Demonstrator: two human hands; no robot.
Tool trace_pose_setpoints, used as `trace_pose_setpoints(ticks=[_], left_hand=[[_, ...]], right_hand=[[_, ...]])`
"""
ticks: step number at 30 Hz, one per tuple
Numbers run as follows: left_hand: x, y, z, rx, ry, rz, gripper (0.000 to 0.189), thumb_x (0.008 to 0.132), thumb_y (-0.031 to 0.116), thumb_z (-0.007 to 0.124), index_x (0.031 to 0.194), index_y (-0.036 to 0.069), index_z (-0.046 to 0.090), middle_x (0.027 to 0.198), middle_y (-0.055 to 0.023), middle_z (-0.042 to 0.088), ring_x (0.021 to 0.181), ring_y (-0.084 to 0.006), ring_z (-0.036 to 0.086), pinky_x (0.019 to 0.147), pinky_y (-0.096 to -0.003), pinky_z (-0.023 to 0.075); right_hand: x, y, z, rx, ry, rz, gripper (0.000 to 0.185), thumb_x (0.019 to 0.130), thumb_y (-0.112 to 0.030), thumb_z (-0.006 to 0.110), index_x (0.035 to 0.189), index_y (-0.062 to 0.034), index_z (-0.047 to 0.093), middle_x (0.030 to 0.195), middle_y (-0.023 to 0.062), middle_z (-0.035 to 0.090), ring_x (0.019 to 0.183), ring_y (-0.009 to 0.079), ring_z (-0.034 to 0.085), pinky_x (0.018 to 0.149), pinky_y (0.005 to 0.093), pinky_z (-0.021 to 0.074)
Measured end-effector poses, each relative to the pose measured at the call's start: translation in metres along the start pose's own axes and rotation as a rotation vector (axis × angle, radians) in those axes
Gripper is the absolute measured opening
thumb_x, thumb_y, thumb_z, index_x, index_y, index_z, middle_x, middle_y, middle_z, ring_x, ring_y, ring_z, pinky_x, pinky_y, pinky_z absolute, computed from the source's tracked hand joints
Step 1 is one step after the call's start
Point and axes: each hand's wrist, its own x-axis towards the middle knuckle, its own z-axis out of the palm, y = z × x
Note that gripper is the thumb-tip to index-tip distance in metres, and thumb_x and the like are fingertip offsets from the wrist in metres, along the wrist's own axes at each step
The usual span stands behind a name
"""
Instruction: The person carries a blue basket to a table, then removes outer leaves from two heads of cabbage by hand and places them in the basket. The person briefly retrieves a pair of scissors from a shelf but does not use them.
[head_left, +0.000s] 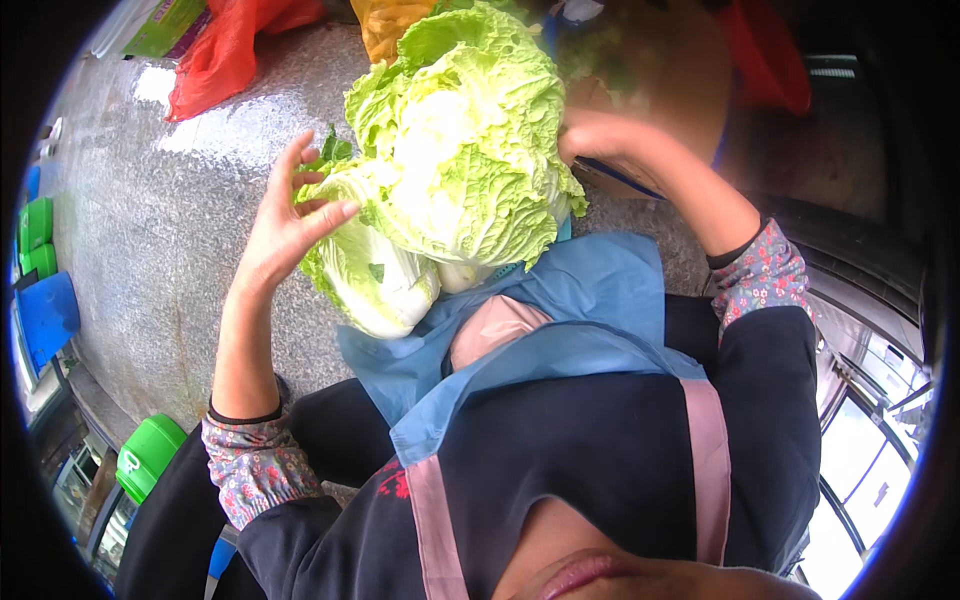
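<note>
A large napa cabbage (465, 150), pale green with ruffled leaves, stands in front of my lap. Against its lower left leans a second napa cabbage (382, 277) with a thick white base. My left hand (289, 206) is at the outer leaves of this second one, fingers spread and thumb over the leaf edge; whether it touches is hard to tell. On the other side, my right hand (596, 139) is bent beside the large cabbage, near a cardboard box (675, 97). Its fingertips are hidden behind the leaves.
Red mesh bag (217, 60) and orange mesh bag (382, 26) lie beyond the cabbages on the grey speckled floor (172, 247). A red container (772, 56) stands far right. Green bin (150, 457) and blue bin (46, 319) are at left. A blue apron (600, 285) covers my lap.
</note>
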Motion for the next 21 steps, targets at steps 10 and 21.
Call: trace_pose_setpoints(ticks=[10,21], left_hand=[[0.002,-0.005,0.018,0.202,-0.070,0.169,0.118,0.055,0.037,0.091,0.148,0.008,0.024,0.145,-0.0225,0.034,0.129,-0.0348,0.042,0.107,-0.0434,0.0387],[0.015,-0.012,0.043,0.180,0.179,0.146,0.112,0.064,0.050,0.084,0.146,0.001,0.026,0.142,-0.0260,0.034,0.131,-0.0368,0.039,0.108,-0.0439,0.0353]], right_hand=[[-0.003,-0.055,0.031,0.026,0.146,0.024,0.108,0.065,-0.032,0.069,0.151,0.0000,0.013,0.141,0.0247,0.042,0.119,0.0301,0.052,0.092,0.0433,0.0479],[0.032,0.035,0.041,0.594,0.157,-0.317,0.088,0.088,-0.054,0.058,0.152,-0.0082,0.019,0.151,0.0112,0.033,0.136,0.0200,0.035,0.113,0.0337,0.0270]])
